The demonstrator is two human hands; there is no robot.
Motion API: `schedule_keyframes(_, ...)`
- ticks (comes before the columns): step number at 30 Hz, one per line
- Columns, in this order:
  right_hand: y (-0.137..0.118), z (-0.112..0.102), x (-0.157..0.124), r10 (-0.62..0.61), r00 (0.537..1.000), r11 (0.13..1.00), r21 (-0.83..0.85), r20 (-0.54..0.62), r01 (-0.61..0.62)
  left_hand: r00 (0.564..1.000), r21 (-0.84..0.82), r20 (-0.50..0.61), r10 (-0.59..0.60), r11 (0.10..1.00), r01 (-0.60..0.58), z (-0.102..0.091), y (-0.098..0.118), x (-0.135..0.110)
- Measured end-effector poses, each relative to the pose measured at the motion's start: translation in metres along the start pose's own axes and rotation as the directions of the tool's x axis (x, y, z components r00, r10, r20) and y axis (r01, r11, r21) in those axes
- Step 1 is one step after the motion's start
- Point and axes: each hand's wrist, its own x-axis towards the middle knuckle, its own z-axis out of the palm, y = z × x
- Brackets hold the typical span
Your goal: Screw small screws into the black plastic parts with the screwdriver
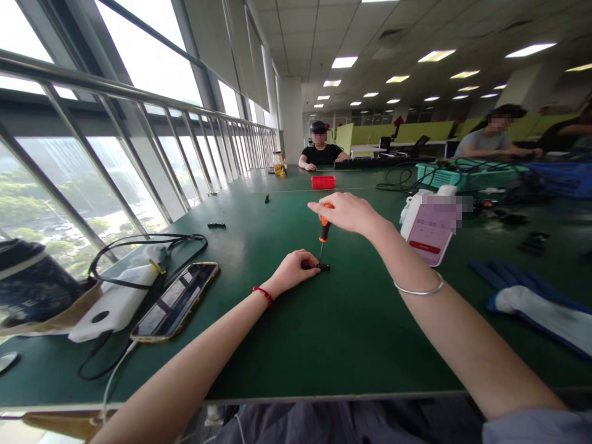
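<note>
My left hand (295,271) is closed on a small black part (324,267), pressing it against the green tabletop. Most of that part is hidden under the fingers. Above it, my right hand (350,213) grips the top of a screwdriver (325,232) with an orange and black handle. The screwdriver stands nearly upright, its thin shaft running down to the black part. Whether the tip sits in a screw is too small to tell. Two more black pieces lie farther off: a long one (216,226) and a short one (267,198).
A phone (178,302), a white power bank (115,305) and cables lie at left beside a dark cup (34,283). A phone with a timer (430,231) stands at right, near gloves (536,308). Beyond are a red bin (322,182), a green basket (485,179) and seated people.
</note>
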Motion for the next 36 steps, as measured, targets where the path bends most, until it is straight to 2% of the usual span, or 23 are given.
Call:
schedule_keyframes(5, -0.001, -0.001, -0.003, -0.041, 0.998, 0.997, -0.059, -0.038, 0.039, 1.000, 0.012, 0.008, 0.002, 1.000, -0.002, 0.001, -0.001, 0.000)
schedule_keyframes(10, -0.007, -0.003, -0.006, -0.012, 0.999, 0.998, -0.054, 0.035, 0.013, 1.000, 0.017, 0.007, 0.016, 1.000, -0.016, 0.001, -0.001, 0.001)
schedule_keyframes(17, -0.008, -0.001, -0.005, -0.033, 0.999, 0.994, -0.104, -0.009, 0.032, 1.000, 0.014, 0.012, 0.008, 1.000, -0.008, 0.000, 0.000, 0.001)
schedule_keyframes(23, -0.007, -0.006, -0.007, 0.009, 0.997, 0.995, -0.101, 0.074, -0.002, 1.000, 0.011, 0.012, 0.011, 1.000, -0.011, 0.001, -0.001, 0.001)
schedule_keyframes(28, -0.006, -0.008, -0.007, -0.034, 0.998, 0.995, -0.097, 0.050, 0.039, 1.000, 0.012, 0.017, 0.006, 1.000, -0.006, 0.001, -0.002, 0.001)
schedule_keyframes(32, -0.006, -0.010, -0.007, 0.019, 0.995, 0.997, -0.082, 0.102, -0.010, 1.000, 0.010, 0.012, 0.010, 1.000, -0.010, 0.000, -0.001, 0.001)
schedule_keyframes(36, -0.004, -0.012, -0.008, -0.011, 0.994, 0.998, -0.067, 0.106, 0.018, 1.000, 0.010, 0.011, 0.010, 1.000, -0.011, 0.000, -0.001, 0.001)
